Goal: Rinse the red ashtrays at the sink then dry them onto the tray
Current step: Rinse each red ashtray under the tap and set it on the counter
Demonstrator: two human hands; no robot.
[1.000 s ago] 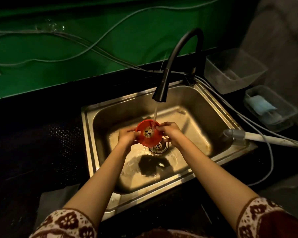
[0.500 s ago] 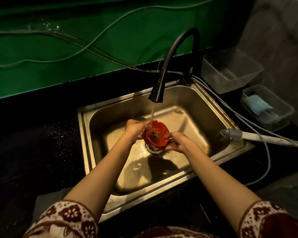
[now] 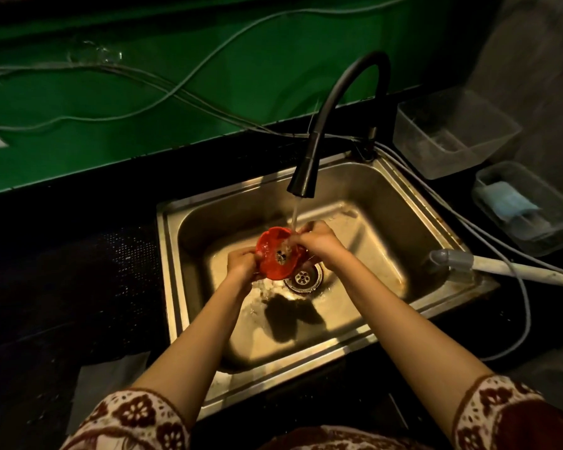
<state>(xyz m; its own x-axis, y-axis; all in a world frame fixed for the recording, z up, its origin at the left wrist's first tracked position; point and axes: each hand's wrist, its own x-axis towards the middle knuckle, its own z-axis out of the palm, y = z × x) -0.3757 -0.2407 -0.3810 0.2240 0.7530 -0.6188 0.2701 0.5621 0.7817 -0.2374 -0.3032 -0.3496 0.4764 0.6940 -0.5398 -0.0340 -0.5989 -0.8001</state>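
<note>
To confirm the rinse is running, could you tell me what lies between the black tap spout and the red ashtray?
In the head view, a thin stream of water runs from the black curved tap spout down to the round red plastic ashtray.

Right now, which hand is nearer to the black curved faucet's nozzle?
Right. The right hand is just under the nozzle, in the water stream; the left hand grips the round red ashtray farther left.

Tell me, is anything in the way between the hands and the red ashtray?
Nothing visible is. The left hand and right hand both grip the red ashtray directly, under the faucet stream above the sink.
</note>
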